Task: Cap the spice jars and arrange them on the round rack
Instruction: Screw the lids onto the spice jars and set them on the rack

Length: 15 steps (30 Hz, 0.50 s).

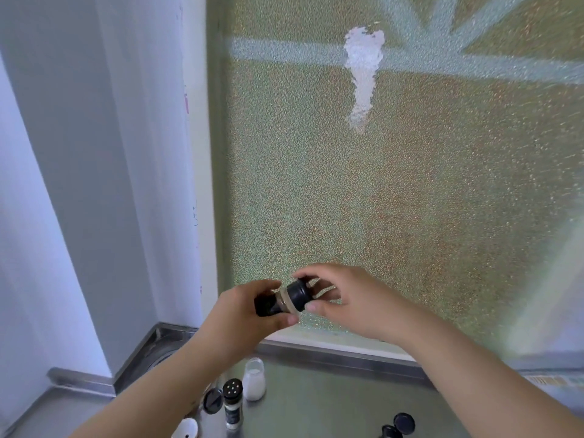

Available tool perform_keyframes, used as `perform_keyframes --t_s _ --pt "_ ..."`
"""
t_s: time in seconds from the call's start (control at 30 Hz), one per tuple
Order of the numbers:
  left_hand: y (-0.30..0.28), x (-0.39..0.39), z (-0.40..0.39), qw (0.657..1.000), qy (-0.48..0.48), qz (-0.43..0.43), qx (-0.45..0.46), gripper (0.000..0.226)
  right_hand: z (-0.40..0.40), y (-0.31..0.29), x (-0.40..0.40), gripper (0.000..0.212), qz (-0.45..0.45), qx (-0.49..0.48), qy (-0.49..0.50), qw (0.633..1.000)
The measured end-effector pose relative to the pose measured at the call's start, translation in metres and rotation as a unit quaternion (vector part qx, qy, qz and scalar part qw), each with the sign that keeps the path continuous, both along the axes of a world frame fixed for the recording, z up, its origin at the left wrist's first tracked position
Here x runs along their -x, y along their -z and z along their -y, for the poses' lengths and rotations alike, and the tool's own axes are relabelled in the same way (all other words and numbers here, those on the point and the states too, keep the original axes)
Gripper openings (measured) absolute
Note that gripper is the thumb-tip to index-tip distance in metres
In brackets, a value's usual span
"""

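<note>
A large pane of frosted, pebbled glass (pixel 395 184) fills most of the view, greenish-gold with pale blurred bars showing through it and a white scraped patch near the top. To its left stands a smooth white wall (pixel 94 184). Along the bottom runs a brushed stainless-steel counter (pixel 331 399) with a raised metal lip at the back.

Two bare forearms reach up from the lower edge and meet in front of the glass. The left hand (pixel 243 314) curls round the body of a small cylindrical spice jar (pixel 275 303), held tilted on its side in the air above the counter; its contents look dark. The right hand (pixel 344 298) pinches the jar's round black cap (pixel 298 294) between thumb and fingertips, the cap sitting at the jar's mouth (whether it is fully seated cannot be told).

Down on the counter, below the left forearm, stands an uncapped clear jar of white powder (pixel 253 379). Just in front of it is a capped jar with a perforated black shaker lid (pixel 233 403), and beside that a loose round black cap (pixel 212 401). A white rounded object (pixel 185 428) shows at the bottom edge. Two more black lids (pixel 398 427) lie well apart to the right.
</note>
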State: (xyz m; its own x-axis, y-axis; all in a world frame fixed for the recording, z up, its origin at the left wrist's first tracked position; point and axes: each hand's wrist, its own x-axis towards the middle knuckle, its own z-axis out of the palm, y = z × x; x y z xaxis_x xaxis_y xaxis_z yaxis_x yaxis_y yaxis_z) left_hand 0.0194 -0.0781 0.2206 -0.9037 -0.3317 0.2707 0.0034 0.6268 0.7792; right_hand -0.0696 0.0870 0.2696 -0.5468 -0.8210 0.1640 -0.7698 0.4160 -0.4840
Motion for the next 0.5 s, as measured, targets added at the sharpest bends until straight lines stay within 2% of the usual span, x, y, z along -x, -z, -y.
perform_keyframes --t_s 0.07,0.13,0.2,0.27,0.3,0.37,0.43,0.5 --pt "-0.0036 -0.0024 -0.0012 0.996 0.001 -0.019 0.083 0.029 0.0016 0.003 0.001 0.034 0.014 -0.015 0.016 1.0" --pt "-0.0007 -0.0035 -0.0006 0.985 0.019 -0.054 0.162 0.038 0.0029 0.0054 0.0007 0.024 0.063 -0.015 0.018 0.998" --pt "0.0021 -0.0033 0.0022 0.976 0.038 -0.085 0.195 0.046 0.0054 0.0081 -0.0009 0.041 0.159 0.012 0.037 0.987" --pt "0.0026 -0.0037 0.0041 0.976 0.051 -0.098 0.188 0.049 0.0079 0.0097 -0.0025 0.06 0.277 0.051 0.076 0.957" --pt "0.0016 -0.0043 0.0036 0.979 0.054 -0.099 0.172 0.048 0.0083 0.0086 -0.0035 0.066 0.305 0.061 0.084 0.947" --pt "0.0013 -0.0056 0.0031 0.983 0.054 -0.094 0.146 0.047 0.0058 0.0049 -0.0016 0.072 0.253 0.032 0.073 0.964" --pt "0.0038 -0.0068 0.0043 0.985 0.047 -0.09 0.142 0.049 0.0012 0.0013 0.0018 0.062 0.143 -0.006 0.019 0.99" --pt "0.0061 -0.0079 0.0052 0.984 0.038 -0.095 0.147 0.05 -0.0015 0.0012 0.0019 0.048 0.099 -0.002 0.005 0.995"
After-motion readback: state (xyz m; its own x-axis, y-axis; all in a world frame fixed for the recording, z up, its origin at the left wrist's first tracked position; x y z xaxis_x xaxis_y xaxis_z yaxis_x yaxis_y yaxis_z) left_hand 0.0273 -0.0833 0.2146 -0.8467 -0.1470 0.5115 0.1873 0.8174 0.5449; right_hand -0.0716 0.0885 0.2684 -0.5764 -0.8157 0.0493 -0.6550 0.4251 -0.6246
